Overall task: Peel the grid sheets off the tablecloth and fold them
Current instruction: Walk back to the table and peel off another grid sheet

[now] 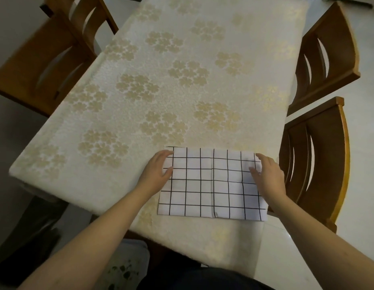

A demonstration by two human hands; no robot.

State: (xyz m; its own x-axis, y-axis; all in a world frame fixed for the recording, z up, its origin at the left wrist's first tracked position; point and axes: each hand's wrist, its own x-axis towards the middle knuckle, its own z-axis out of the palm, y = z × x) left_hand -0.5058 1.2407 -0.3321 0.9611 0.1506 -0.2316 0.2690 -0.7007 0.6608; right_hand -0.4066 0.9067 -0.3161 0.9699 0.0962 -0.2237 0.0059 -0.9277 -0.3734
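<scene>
Writing: none readable anywhere
Grid sheet [211,183]: white, black squares, folded rectangle, lower right of frame on floral tablecloth [140,84]
Left hand [158,170]: fingers loose, resting on sheet's left edge
Right hand [267,174]: fingers relaxed, touching right edge

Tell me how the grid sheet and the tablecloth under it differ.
The grid sheet is white with black ruled lines; the tablecloth is cream with pale gold flower clusters. The grid sheet is a small rectangle near the table's near right corner; the tablecloth covers the whole tabletop. The left hand and right hand rest on the grid sheet's side edges, mostly off the tablecloth. Both lie flat.
</scene>
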